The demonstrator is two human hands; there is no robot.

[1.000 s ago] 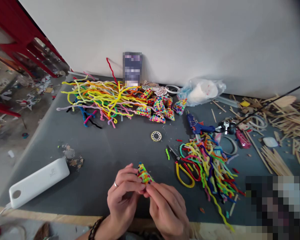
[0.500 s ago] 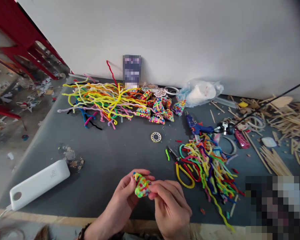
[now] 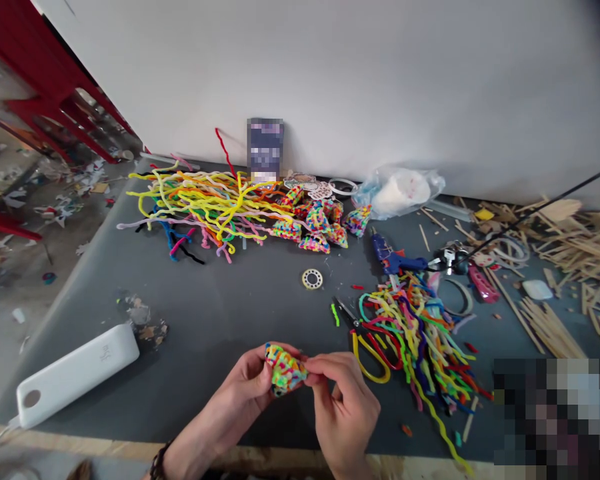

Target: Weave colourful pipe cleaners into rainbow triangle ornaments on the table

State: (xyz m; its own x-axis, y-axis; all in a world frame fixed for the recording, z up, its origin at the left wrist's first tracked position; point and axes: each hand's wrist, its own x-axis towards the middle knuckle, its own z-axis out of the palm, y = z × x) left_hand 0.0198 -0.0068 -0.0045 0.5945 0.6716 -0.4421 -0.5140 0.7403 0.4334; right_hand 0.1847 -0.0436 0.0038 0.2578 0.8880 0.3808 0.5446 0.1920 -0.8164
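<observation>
Near the table's front edge, my left hand is closed round a small multicoloured piece woven from pipe cleaners. My right hand pinches the right side of the same piece between thumb and forefinger; whether a loose strand end lies in that pinch is hidden. Scissors with red and yellow handles lie just right of my right hand. Beyond them spreads a heap of short pipe cleaners. Several similar woven pieces sit together at the back.
Long pipe cleaners are piled at the back left. A white power bank lies at left. A roll of tape is in the middle. A blue glue gun, keys and wooden sticks lie on the right.
The woven piece has turned in my hands and shows a broader face. My right hand has shifted slightly at the piece's right side. The camera view has moved a little.
</observation>
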